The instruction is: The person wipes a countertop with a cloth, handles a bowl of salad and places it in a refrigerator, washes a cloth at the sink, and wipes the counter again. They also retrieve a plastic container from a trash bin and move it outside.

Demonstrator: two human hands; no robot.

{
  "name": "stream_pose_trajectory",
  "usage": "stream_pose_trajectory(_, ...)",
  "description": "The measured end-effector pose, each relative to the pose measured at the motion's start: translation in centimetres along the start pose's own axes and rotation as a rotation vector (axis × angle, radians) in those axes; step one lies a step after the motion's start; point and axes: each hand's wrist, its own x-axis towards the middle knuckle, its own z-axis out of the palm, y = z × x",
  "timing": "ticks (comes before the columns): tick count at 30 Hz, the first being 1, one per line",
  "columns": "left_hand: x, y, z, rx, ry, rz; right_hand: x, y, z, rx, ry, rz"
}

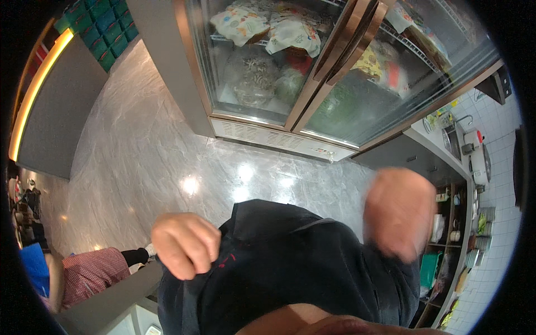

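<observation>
My left hand point(186, 245) is curled beside the front of the dark garment point(289, 259) I wear. Its fingertips are tucked under, and nothing shows in it. To the right, my right hand point(398, 213) is raised and blurred, with its fingers unclear. Ahead stands a glass-door refrigerator point(251, 136) with copper-coloured frames, both doors closed. Behind the glass are cloth-covered containers point(243, 23), a clear bag that seems to hold mushrooms point(255, 79), and green produce point(339, 102). Both hands are apart from the door handles point(356, 46).
Grey marbled floor tiles point(125, 167) lie around me. On the right runs a counter point(435, 150) with a sink point(451, 138) and open shelves holding a green bin point(430, 268). A person in a checked apron point(94, 272) is at lower left, beyond a grey partition point(113, 293). Green crates point(102, 29) stand far left.
</observation>
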Motion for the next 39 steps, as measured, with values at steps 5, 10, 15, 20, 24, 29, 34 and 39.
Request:
stream_pose_trajectory(5, -1.0, -0.1, -0.4, -0.050, 0.151, -0.008, -7.6, 9.6, 2.1, -0.541, 0.426, 1.116)
stream_pose_trajectory(10, -0.3, -2.4, -2.7, -0.179, 0.098, -0.062, -15.1, 12.8, 4.9, -0.699, 0.177, 1.437)
stream_pose_trajectory(15, -1.3, -6.6, -6.6, -0.281, -0.033, -0.154, -18.0, 12.2, 6.8, -0.685, 0.310, 1.551)
stream_pose_trajectory(20, -6.9, -12.8, -7.1, 0.134, 0.832, -0.792, -22.4, 10.7, 9.0, -0.676, 0.354, 1.677)
stream_pose_trajectory(24, -18.4, -17.8, -7.3, 0.714, 0.672, -1.516, -26.7, 10.2, 10.7, -0.611, 0.390, 1.812)
stream_pose_trajectory(29, -32.6, -18.0, -2.6, 0.377, 0.762, -1.908, -34.7, 9.1, 14.6, -0.575, 0.677, 1.742)
stream_pose_trajectory(34, -39.8, -13.2, 3.4, 0.277, 0.944, -1.913, -41.9, 6.9, 19.5, -0.350, 0.509, 2.158)
stream_pose_trajectory(39, -36.1, -12.7, 6.0, 0.155, 1.636, -1.814, -46.1, 5.7, 24.4, 0.156, 1.211, 2.039)
